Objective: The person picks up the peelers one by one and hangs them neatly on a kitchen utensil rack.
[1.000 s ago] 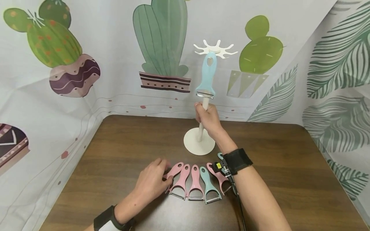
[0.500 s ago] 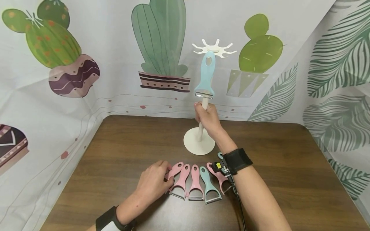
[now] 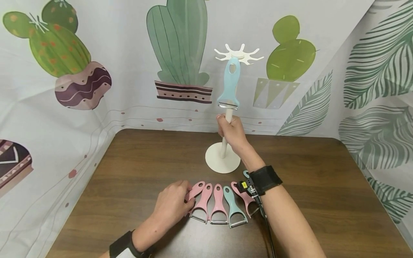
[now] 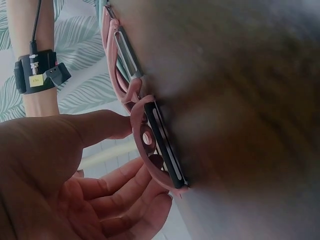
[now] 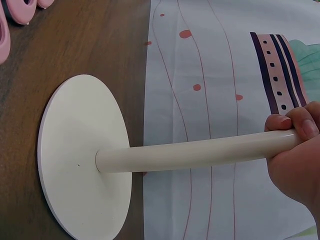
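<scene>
- The white stand (image 3: 219, 164) stands upright on the brown table (image 3: 145, 161), its round base flat on the wood and its ring of hooks (image 3: 239, 55) at the top.
- The right hand (image 3: 233, 130) holds the stand by its pole, between the base and the hooks; the fingers are clamped round the pole, as the right wrist view also shows.
- The light blue peeler (image 3: 231, 84) hangs on the near side of the stand, handle up and blade down, just above the right hand.
- The left hand (image 3: 172, 202) is in front of the stand and to its left, at the end of a row of peelers; its thumb and curled fingers are clamped on the leftmost pink peeler (image 3: 195, 190), thumb on one side and fingers on the other.
- That peeler lies on the table in front of the stand, its handle pointing towards the stand.
- Next in the row, also in front of the stand, come a second pink peeler (image 3: 204, 200), a third pink peeler (image 3: 218, 202), a green peeler (image 3: 232, 204) and a fourth pink peeler (image 3: 243, 197).
- A bluish handle (image 3: 246, 174) shows beside the right wristband (image 3: 266, 179), in front of the stand and to its right; the arm hides most of it.
- Behind the stand hangs a white cloth (image 3: 129, 71) printed with cacti and leaves.
</scene>
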Demonstrator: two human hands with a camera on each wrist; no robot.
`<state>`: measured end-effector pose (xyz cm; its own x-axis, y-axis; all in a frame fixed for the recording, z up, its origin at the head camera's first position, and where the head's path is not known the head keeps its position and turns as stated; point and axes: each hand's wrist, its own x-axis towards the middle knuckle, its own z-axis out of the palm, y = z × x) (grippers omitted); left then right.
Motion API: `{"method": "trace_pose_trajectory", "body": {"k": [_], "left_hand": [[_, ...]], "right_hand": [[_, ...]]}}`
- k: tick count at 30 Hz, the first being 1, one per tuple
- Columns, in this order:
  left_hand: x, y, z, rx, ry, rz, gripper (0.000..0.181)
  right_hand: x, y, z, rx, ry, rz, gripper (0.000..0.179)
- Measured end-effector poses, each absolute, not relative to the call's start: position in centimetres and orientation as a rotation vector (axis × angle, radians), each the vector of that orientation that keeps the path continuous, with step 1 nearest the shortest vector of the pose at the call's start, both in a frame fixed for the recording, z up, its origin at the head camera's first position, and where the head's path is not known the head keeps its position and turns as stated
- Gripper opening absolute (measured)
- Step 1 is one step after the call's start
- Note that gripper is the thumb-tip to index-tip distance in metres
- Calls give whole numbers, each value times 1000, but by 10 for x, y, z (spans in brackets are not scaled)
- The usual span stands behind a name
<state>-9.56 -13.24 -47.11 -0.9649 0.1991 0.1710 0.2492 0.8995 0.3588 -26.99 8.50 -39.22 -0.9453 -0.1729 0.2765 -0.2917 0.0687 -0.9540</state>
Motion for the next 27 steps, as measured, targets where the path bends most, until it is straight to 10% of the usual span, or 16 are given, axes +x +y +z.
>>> {"method": "trace_pose_trajectory", "body": {"k": [27], "left_hand": [[-96, -131, -465, -340, -2907, -545, 23]], "right_hand": [[-270, 86, -392, 496, -2213, 2051, 53]]}}
